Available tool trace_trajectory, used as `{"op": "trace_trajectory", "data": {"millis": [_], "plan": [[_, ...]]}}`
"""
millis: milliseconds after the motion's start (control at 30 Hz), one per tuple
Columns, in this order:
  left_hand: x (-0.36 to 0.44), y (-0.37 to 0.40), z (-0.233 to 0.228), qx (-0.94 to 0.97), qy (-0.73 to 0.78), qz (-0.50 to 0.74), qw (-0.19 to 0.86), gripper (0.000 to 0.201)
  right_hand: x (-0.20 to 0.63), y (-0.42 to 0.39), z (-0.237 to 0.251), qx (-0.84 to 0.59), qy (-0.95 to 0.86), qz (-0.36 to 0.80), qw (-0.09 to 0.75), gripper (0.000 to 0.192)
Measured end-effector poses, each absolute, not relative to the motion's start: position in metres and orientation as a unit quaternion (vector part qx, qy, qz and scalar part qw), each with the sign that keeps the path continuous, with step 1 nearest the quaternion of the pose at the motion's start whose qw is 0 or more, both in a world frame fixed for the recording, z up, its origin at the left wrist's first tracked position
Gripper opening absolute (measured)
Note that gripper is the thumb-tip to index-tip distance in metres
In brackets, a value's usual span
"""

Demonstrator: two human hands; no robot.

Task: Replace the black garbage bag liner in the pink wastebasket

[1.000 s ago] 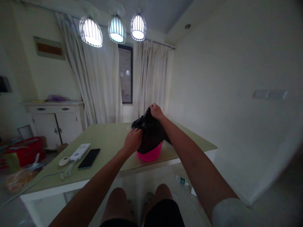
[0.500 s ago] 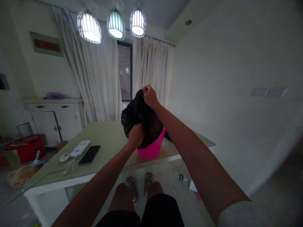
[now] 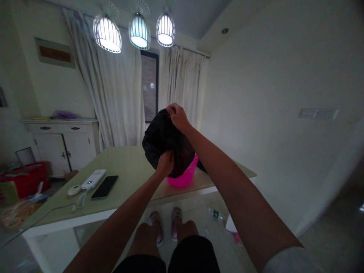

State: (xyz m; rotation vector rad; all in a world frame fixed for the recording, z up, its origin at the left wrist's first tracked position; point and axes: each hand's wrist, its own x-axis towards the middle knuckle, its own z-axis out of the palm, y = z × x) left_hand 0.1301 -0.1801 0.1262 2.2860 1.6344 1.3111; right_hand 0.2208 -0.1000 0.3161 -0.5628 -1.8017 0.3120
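While the black bag [image 3: 166, 142] hides most of the pink basket [image 3: 184, 175] on the table [image 3: 129, 167], I see my right hand [image 3: 178, 115] pinching its top edge and my left hand [image 3: 165, 162] clenched on its lower front. The room is dim, and I can read no writing on the 2 devices beside the phone [image 3: 104, 187].

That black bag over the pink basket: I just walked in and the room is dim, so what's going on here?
A person holds a black plastic bag in both hands over a pink basket standing on the pale green table. The right hand pinches the bag's top edge up high, while the left hand grips it lower down. The bag's lower part hangs into the basket. Off to the left on the table lie a black phone and a white power bank.
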Motion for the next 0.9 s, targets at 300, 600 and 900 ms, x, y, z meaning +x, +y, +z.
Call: {"op": "trace_trajectory", "data": {"millis": [300,600,900], "plan": [[0.112,-0.179,0.124,0.696,0.53,0.483,0.023,0.033,0.227,-0.111,0.328,-0.185,-0.757,0.115,0.616,0.04],[0.03,-0.177,0.156,0.517,0.576,0.631,-0.048,0.026,0.233,-0.111,0.35,-0.16,-0.733,0.208,0.627,0.044],[-0.047,-0.177,0.182,0.365,0.419,0.779,-0.291,0.031,0.199,-0.078,0.313,-0.156,-0.71,0.281,0.626,0.036]]}}
